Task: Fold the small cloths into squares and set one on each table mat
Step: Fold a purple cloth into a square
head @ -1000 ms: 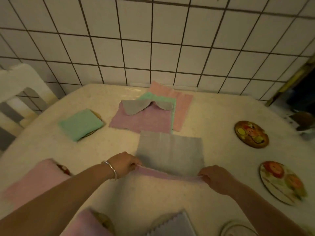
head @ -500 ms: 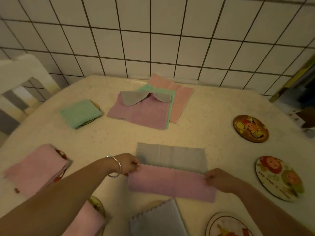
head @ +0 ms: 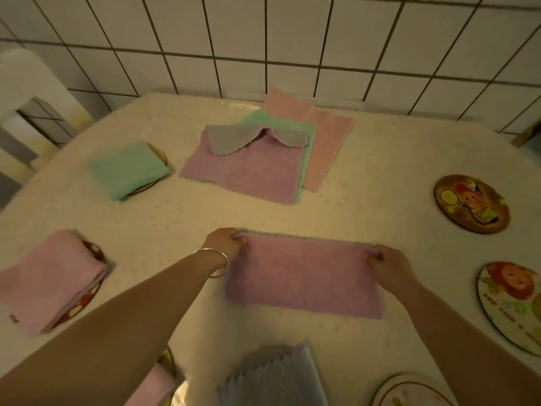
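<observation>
Spreading across nearly the whole view, the pale speckled table (head: 380, 159) runs to a white tiled wall (head: 292, 39) at the far side, with a white chair (head: 32, 92) at far left. A loose pile of unfolded cloths (head: 248, 168), purple, green, pink and grey, lies far centre. Near centre lies the purple cloth (head: 301, 276), folded in half into a long strip, grey underside peeking along its far edge. The left hand (head: 227, 244) pinches its far left corner and the right hand (head: 386, 260) its far right corner, fingers curled round the fabric. A folded pink cloth (head: 46, 279) and a folded green cloth (head: 127, 168) each cover a mat at left; two bare round picture mats (head: 471, 203) lie at right.
</observation>
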